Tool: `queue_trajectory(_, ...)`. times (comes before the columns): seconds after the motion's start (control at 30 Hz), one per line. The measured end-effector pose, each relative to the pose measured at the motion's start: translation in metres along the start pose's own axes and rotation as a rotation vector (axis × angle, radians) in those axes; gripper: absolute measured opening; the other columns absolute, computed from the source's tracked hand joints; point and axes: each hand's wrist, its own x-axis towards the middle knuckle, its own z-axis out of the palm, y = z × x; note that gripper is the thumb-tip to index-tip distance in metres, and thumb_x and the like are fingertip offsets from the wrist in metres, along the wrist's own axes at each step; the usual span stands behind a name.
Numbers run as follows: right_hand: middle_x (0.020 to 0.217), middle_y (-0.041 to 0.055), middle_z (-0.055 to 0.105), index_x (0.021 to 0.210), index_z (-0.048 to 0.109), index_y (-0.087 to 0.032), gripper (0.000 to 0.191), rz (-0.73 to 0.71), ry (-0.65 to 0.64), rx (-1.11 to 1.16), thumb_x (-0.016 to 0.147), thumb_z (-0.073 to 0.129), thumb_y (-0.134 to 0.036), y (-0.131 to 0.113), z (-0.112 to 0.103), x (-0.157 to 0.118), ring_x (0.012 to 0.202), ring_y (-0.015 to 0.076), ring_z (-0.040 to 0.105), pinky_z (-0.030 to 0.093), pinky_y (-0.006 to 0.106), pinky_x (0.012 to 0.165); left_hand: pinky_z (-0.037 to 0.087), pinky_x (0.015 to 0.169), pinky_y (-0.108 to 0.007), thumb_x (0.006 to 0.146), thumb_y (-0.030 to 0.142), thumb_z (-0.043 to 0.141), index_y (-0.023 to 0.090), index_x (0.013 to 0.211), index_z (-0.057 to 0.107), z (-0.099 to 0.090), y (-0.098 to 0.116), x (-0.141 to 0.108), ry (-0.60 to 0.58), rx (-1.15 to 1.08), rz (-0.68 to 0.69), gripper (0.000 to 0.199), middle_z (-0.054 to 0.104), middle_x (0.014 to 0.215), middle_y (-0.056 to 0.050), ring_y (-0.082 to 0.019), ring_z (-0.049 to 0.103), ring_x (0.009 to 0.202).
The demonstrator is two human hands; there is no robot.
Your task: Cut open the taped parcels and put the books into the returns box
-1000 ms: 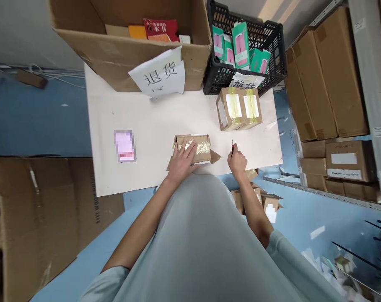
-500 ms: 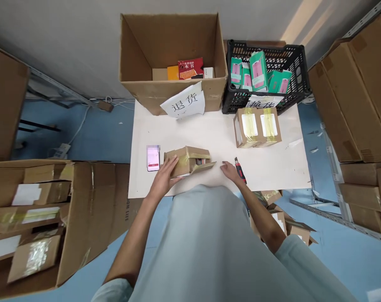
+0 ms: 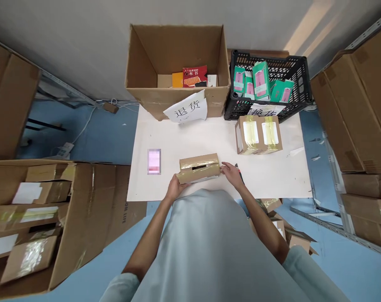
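A small cardboard box with yellowish tape lies near the table's front edge, a dark gap showing between its top flaps. My left hand grips its lower left corner, fingers partly hidden by the cardboard. At the opposite end, my right hand has its fingertips closed on the box's right edge. Just behind that hand is a utility knife, mostly covered by it. To the left, a phone with a blurred screen rests on the white table.
A large open carton with books stands at the back, a paper sign on its front. Beside it, a black crate holds several green boxes. Two taped parcels sit before the crate. A big carton of parcels is at left.
The box has turned and shifted right, its open right end no longer showing. My left hand has moved from its top to its lower left corner; my right hand has come to its right end.
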Motion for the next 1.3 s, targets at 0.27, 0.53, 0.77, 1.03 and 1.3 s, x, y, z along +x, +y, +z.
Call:
queue_trajectory(0.27,0.125,0.0125,0.082,0.130,0.077,-0.021,0.043,-0.184,0.058,-0.213,0.103,0.060,-0.050,-0.006,-0.046,-0.019,0.107,0.0271,0.082,0.066,0.045,0.099,0.056,0.116,-0.053,0.087,0.039,0.088,0.034,0.176,0.026,0.008,0.026,-0.025,0.057,0.033,0.234,0.109,0.050,0.164,-0.016,-0.035,0.055,0.149)
queue_trajectory(0.53,0.150,0.0115,0.072,0.134,0.080,-0.025,0.038,-0.518,-0.179,-0.750,0.097,0.081,-0.033,-0.053,-0.046,0.020,0.135,0.0325,0.069,0.059,0.049,0.114,0.051,0.109,-0.052,0.099,0.008,0.061,0.023,0.140,0.067,0.002,0.062,-0.027,0.089,0.615,0.608,0.044,0.070,0.135,-0.016,-0.036,0.061,0.133)
queue_trajectory(0.77,0.150,0.0178,0.070,0.142,0.071,-0.017,0.035,-0.693,-0.284,-1.154,0.112,0.058,-0.028,-0.065,-0.048,0.028,0.133,0.0326,0.067,0.057,0.045,0.110,0.044,0.078,-0.037,0.096,-0.008,0.048,0.023,0.099,0.067,0.029,0.037,-0.043,0.087,0.728,0.661,0.036,0.064,0.099,-0.009,-0.026,0.058,0.090)
queue_trajectory(1.03,0.103,0.0135,0.081,0.127,0.066,-0.019,0.041,-0.440,-0.214,-1.125,0.121,0.029,-0.036,-0.076,-0.044,0.049,0.093,0.0286,0.072,0.049,0.034,0.083,0.044,0.081,-0.037,0.099,-0.004,0.047,0.023,0.095,0.064,0.043,0.022,-0.043,0.011,0.723,0.598,0.032,0.063,0.099,-0.008,-0.025,0.056,0.090)
queue_trajectory(1.3,0.131,0.0180,0.077,0.152,0.059,-0.016,0.048,-0.379,-0.051,-0.861,0.115,0.043,-0.041,-0.054,-0.031,0.063,0.114,0.0339,0.074,0.055,0.040,0.097,0.048,0.087,-0.041,0.106,0.019,0.061,0.023,0.105,0.066,0.039,0.027,-0.052,-0.061,0.718,0.551,0.007,0.065,0.109,-0.010,-0.029,0.061,0.101)
